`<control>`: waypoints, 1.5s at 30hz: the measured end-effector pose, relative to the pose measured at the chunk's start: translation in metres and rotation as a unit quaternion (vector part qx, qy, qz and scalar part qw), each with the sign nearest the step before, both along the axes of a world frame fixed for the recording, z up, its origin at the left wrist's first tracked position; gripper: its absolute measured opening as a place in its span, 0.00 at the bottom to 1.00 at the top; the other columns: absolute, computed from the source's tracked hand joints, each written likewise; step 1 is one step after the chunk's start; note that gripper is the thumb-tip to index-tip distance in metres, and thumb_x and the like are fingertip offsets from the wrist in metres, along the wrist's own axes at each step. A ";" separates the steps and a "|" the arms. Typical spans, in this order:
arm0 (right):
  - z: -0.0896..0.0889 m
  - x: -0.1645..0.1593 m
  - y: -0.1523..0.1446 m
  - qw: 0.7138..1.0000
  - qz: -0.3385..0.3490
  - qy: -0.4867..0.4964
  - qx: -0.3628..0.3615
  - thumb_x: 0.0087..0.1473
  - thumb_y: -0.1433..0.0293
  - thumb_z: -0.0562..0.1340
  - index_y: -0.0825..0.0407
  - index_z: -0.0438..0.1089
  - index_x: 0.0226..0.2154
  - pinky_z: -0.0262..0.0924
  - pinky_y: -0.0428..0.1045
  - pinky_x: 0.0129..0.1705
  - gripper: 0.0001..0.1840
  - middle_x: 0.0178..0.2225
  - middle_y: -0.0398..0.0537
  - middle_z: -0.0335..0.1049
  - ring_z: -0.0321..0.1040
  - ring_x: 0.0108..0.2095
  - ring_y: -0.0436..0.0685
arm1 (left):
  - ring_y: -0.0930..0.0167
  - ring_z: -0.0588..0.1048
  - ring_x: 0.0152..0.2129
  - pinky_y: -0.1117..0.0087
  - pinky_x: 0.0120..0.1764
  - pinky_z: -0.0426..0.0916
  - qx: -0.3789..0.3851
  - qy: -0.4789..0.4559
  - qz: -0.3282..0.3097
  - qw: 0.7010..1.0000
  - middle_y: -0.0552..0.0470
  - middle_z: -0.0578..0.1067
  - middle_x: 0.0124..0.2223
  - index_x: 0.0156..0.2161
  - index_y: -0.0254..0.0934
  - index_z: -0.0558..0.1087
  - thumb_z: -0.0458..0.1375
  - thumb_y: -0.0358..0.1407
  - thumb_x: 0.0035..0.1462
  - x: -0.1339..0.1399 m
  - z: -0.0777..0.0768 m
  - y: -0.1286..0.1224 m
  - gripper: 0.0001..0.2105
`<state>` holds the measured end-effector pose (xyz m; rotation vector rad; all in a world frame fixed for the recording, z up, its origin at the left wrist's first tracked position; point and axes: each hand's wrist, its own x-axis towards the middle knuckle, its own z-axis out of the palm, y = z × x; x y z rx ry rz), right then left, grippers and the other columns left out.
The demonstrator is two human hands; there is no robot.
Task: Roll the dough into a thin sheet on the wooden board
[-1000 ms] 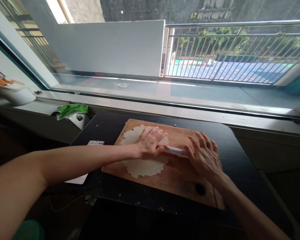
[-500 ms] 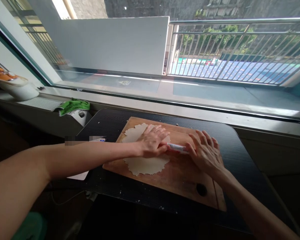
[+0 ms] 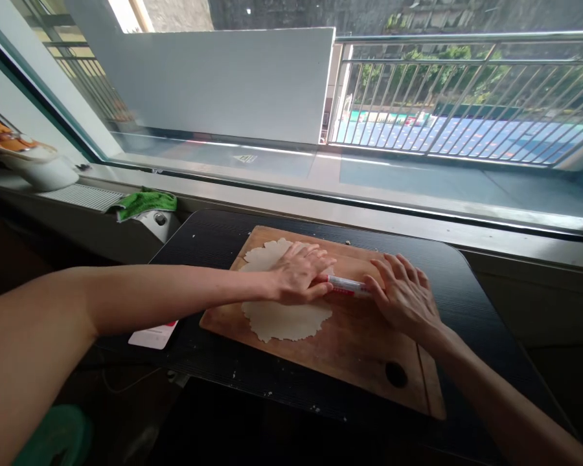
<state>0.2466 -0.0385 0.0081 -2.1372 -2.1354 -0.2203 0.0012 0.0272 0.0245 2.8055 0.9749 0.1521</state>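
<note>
A thin, jagged-edged sheet of dough [image 3: 284,323] lies on a wooden cutting board [image 3: 350,349]. Across the board runs a rolling pin [image 3: 348,286] with a white-and-red printed surface, its middle showing between my hands. My left hand [image 3: 304,272] rests palm down over the pin's left part and the dough, fingers stretched forward, thumb alongside the pin. At the pin's right end, my right hand [image 3: 403,291] lies palm down with fingers spread. Both palms hide the pin's ends, and my left forearm covers part of the dough.
Under the board is a black table [image 3: 214,239] with small dough crumbs. A pale card-like item [image 3: 154,336] lies at its left edge, partly beneath my left forearm. A green cloth [image 3: 148,202] and a white pot [image 3: 43,169] sit by the window ledge. A green stool [image 3: 58,433] is at lower left.
The rolling pin has turned a little, so more of its red print shows. Both hands remain flat on it, in nearly the same spot. The camera view has shifted slightly.
</note>
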 end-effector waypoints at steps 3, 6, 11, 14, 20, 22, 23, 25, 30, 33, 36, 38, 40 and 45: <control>0.003 0.001 0.014 1.000 -0.019 0.013 -0.009 0.66 0.55 0.44 0.48 0.65 0.62 0.48 0.66 0.66 0.31 0.68 0.56 0.57 0.48 0.68 0.68 | 0.56 0.55 0.67 0.45 0.67 0.45 0.006 0.003 0.011 1.000 0.44 0.62 0.69 0.67 0.42 0.61 0.48 0.52 0.65 0.006 0.002 0.015 0.30; 0.015 0.002 0.057 0.992 -0.088 0.066 -0.057 0.65 0.52 0.43 0.51 0.61 0.65 0.47 0.67 0.66 0.34 0.70 0.59 0.52 0.45 0.70 0.68 | 0.57 0.51 0.69 0.44 0.67 0.42 -0.007 0.024 0.101 0.995 0.43 0.58 0.71 0.69 0.38 0.58 0.44 0.49 0.67 0.023 0.007 0.052 0.29; 0.013 0.002 0.047 0.990 -0.085 0.079 -0.075 0.65 0.50 0.42 0.50 0.61 0.64 0.49 0.67 0.65 0.36 0.69 0.58 0.53 0.48 0.69 0.69 | 0.57 0.52 0.69 0.44 0.67 0.46 -0.024 0.015 0.106 0.994 0.44 0.59 0.71 0.69 0.38 0.57 0.43 0.49 0.68 0.018 0.006 0.042 0.29; 0.001 0.003 0.013 0.999 -0.018 0.038 -0.017 0.66 0.52 0.43 0.48 0.65 0.61 0.49 0.65 0.65 0.32 0.67 0.56 0.57 0.49 0.68 0.67 | 0.57 0.56 0.67 0.48 0.67 0.47 -0.014 0.002 0.023 1.000 0.45 0.63 0.69 0.66 0.40 0.62 0.47 0.52 0.65 0.004 0.002 0.013 0.30; 0.011 0.006 0.058 0.992 -0.079 0.091 -0.039 0.65 0.50 0.43 0.50 0.62 0.64 0.48 0.68 0.65 0.35 0.68 0.58 0.54 0.48 0.68 0.69 | 0.58 0.50 0.70 0.44 0.67 0.43 -0.036 0.030 0.113 0.993 0.43 0.57 0.71 0.69 0.37 0.56 0.42 0.51 0.67 0.023 0.007 0.055 0.31; 0.018 0.006 0.074 0.985 -0.115 0.108 -0.065 0.64 0.49 0.43 0.50 0.60 0.65 0.48 0.69 0.66 0.36 0.69 0.59 0.54 0.48 0.69 0.69 | 0.59 0.47 0.70 0.45 0.68 0.42 -0.027 0.029 0.151 0.988 0.44 0.56 0.72 0.69 0.38 0.56 0.41 0.50 0.68 0.029 0.009 0.068 0.30; 0.019 0.006 0.074 0.983 -0.123 0.109 -0.077 0.64 0.49 0.43 0.50 0.60 0.65 0.49 0.69 0.65 0.36 0.69 0.58 0.54 0.48 0.68 0.69 | 0.59 0.47 0.70 0.46 0.68 0.42 -0.027 0.031 0.155 0.987 0.45 0.56 0.72 0.69 0.38 0.56 0.41 0.50 0.68 0.029 0.009 0.067 0.30; 0.017 0.005 0.059 0.983 -0.112 0.101 -0.100 0.64 0.50 0.43 0.48 0.61 0.64 0.51 0.68 0.64 0.35 0.68 0.57 0.56 0.51 0.68 0.69 | 0.59 0.50 0.70 0.45 0.67 0.44 -0.038 0.045 0.129 0.990 0.44 0.57 0.72 0.69 0.39 0.56 0.41 0.50 0.68 0.024 0.008 0.053 0.30; 0.003 0.006 0.021 0.998 -0.029 0.044 -0.033 0.65 0.54 0.45 0.44 0.67 0.59 0.53 0.67 0.64 0.29 0.66 0.53 0.59 0.51 0.67 0.67 | 0.58 0.55 0.68 0.48 0.67 0.49 -0.036 0.047 0.060 0.996 0.46 0.61 0.70 0.67 0.42 0.61 0.46 0.53 0.65 0.011 0.006 0.019 0.30; 0.004 0.010 0.050 0.996 -0.057 0.064 -0.023 0.65 0.53 0.45 0.48 0.65 0.62 0.50 0.68 0.65 0.31 0.68 0.57 0.56 0.49 0.68 0.69 | 0.58 0.52 0.69 0.46 0.67 0.45 -0.022 0.040 0.112 0.993 0.44 0.58 0.71 0.68 0.40 0.58 0.43 0.52 0.67 0.022 0.008 0.045 0.30; 0.012 0.011 0.083 0.988 -0.112 0.095 -0.052 0.63 0.51 0.46 0.50 0.63 0.63 0.50 0.72 0.64 0.34 0.68 0.61 0.55 0.50 0.67 0.72 | 0.59 0.48 0.70 0.45 0.68 0.42 -0.013 0.028 0.186 0.982 0.44 0.56 0.72 0.69 0.38 0.56 0.41 0.50 0.68 0.032 0.011 0.072 0.30; 0.015 0.010 0.080 0.984 -0.121 0.101 -0.081 0.63 0.50 0.44 0.50 0.62 0.63 0.50 0.71 0.63 0.35 0.68 0.61 0.55 0.50 0.67 0.72 | 0.59 0.48 0.70 0.45 0.68 0.42 -0.022 0.025 0.187 0.982 0.43 0.55 0.72 0.69 0.38 0.56 0.40 0.49 0.69 0.030 0.009 0.070 0.30; 0.012 0.008 0.059 0.987 -0.084 0.096 -0.100 0.64 0.50 0.43 0.47 0.65 0.61 0.51 0.70 0.63 0.34 0.66 0.58 0.57 0.50 0.67 0.70 | 0.58 0.50 0.69 0.44 0.67 0.44 -0.032 0.027 0.136 0.990 0.44 0.57 0.72 0.69 0.39 0.57 0.42 0.51 0.67 0.021 0.005 0.051 0.30; 0.002 0.010 0.025 0.998 -0.004 0.059 -0.019 0.64 0.53 0.43 0.43 0.68 0.56 0.50 0.66 0.65 0.29 0.64 0.53 0.62 0.49 0.67 0.67 | 0.57 0.54 0.68 0.45 0.67 0.45 -0.017 0.017 0.057 0.998 0.44 0.60 0.70 0.67 0.41 0.61 0.46 0.57 0.64 0.009 0.000 0.023 0.33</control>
